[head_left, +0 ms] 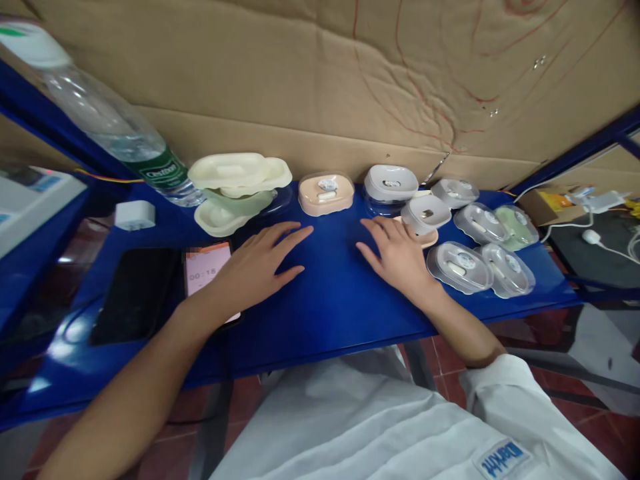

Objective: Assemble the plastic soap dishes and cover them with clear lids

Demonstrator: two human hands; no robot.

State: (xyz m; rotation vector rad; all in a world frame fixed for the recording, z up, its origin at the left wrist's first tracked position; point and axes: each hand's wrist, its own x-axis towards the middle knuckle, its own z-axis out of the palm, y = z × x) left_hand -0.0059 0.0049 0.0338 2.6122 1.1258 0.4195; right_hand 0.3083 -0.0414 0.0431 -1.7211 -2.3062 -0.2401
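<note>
My left hand [263,267] hovers over or rests on the blue table, fingers apart and nothing in them; its wrist partly covers a phone [207,267] whose lit screen has a timer. My right hand [393,250] has its fingers spread beside a small grey box [426,212] and a peach piece [427,238]; whether it touches them I cannot tell. Between the hands at the back sits a peach box with a clear lid [326,195]. A grey box [391,181] stands on a clear cover behind my right hand. Stacked cream and green trays [240,170] lie behind my left hand.
Several clear-lidded grey boxes [460,267] and a green one [517,227] fill the right side. At left are a water bottle [145,150], a white charger [135,215] and a dark phone [135,293]. Cardboard [250,73] walls the back; the table's front edge [320,350] is close.
</note>
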